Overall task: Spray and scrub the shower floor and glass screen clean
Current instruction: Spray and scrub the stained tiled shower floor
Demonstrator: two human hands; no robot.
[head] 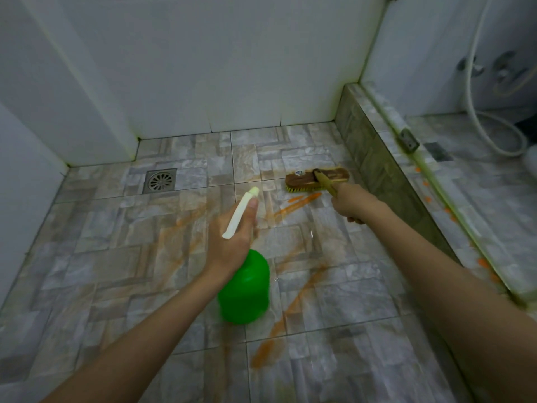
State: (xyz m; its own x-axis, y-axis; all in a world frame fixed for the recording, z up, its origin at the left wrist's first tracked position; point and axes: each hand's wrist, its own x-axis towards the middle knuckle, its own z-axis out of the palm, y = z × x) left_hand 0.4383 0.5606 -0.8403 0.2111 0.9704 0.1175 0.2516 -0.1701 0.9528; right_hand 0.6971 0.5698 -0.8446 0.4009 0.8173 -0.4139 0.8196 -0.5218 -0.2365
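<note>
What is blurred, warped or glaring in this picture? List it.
Head view: the bottle and left hand are motion-smeared; the brush is sharper; wide-angle bends the wall edges and kerb; taps at the right edge are hazy; light is dim and flat, with only small wet glints on the floor.

Dim tiled shower corner.
White walls (232,68) at twelve; grey stone-pattern floor (116,257), a square metal drain (159,180) at ten, a raised kerb (374,158) at two.
</note>
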